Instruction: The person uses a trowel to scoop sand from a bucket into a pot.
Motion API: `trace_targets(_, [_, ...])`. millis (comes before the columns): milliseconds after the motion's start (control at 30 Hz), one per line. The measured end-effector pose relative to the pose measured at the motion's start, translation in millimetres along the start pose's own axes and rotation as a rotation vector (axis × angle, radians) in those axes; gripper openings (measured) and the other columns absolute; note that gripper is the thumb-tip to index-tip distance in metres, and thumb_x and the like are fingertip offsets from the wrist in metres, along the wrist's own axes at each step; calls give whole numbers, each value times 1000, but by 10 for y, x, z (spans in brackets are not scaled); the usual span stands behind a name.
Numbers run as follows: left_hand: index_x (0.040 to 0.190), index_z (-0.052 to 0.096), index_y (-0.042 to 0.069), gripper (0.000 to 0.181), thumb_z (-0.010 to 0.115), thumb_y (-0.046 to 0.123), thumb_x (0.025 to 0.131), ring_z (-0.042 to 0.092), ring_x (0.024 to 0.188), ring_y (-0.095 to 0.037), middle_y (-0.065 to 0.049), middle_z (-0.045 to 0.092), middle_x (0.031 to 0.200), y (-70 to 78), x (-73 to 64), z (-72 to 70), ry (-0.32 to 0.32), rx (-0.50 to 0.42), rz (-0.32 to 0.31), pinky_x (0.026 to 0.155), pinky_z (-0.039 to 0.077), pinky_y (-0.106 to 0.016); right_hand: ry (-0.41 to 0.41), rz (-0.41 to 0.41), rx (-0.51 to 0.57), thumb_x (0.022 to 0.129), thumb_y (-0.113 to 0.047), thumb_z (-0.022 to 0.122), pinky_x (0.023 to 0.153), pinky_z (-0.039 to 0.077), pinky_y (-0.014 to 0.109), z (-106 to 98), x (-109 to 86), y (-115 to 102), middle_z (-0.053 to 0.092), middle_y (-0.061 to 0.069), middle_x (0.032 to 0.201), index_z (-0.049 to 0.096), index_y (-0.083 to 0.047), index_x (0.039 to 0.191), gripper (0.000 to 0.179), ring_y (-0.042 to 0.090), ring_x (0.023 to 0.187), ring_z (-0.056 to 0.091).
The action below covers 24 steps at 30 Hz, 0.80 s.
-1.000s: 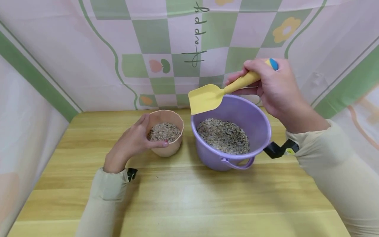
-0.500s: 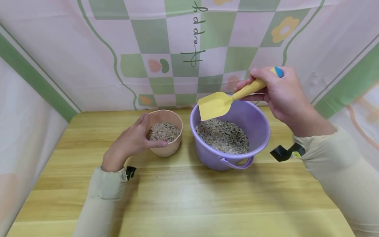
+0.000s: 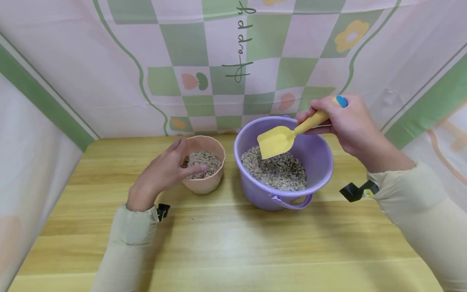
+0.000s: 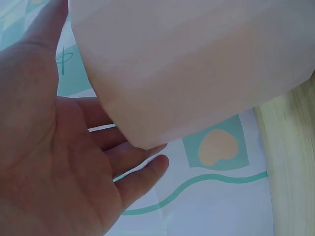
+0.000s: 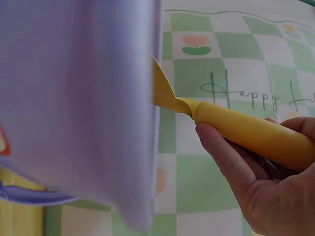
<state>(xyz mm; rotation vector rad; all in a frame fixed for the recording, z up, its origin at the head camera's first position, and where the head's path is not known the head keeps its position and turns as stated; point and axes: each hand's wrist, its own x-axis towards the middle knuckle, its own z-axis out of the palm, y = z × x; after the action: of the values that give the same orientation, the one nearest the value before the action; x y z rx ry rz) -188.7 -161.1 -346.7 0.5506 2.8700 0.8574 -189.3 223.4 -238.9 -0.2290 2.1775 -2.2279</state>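
In my right hand [image 3: 352,125] I hold a small yellow toy spade [image 3: 277,142] by its handle, which has a blue end. Its blade angles down into the purple bucket [image 3: 321,162], over the grainy gravel [image 3: 281,172]; whether it touches the grains I cannot tell. The right wrist view shows the spade's handle [image 5: 251,130] across my fingers and the blade partly behind the bucket's rim. My left hand [image 3: 160,174] is at the left side of a peach pot [image 3: 204,186] with gravel inside, its thumb over the rim and its loosely extended fingers [image 4: 140,179] beside the wall.
Both containers stand on a wooden table [image 3: 226,247], the bucket to the right of the pot. A printed cloth [image 3: 226,61] hangs behind them. The bucket's purple handle [image 3: 295,202] hangs at its front.
My right hand has moved down and slightly right, bringing the spade from above the bucket's left rim to over its gravel. My left thumb has lifted from the pot's front rim.
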Motion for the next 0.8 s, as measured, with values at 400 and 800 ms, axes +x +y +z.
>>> trace_targets(400, [159, 26, 13, 94, 60, 66, 89, 33, 143, -36, -10, 23, 163, 187, 41, 44, 53, 10, 105, 112, 32, -54, 33, 47, -197, 99, -12, 59, 66, 59, 36, -146, 2, 99, 74, 15, 77, 68, 5, 84, 25, 28, 71, 74])
trace_targets(800, [150, 43, 3, 79, 66, 52, 92, 41, 140, -30, -16, 46, 150, 524, 170, 159, 151, 99, 338, 113, 32, -47, 45, 72, -451, 101, -17, 58, 69, 59, 35, -207, -16, 159, 75, 9, 78, 70, 6, 88, 29, 23, 71, 74])
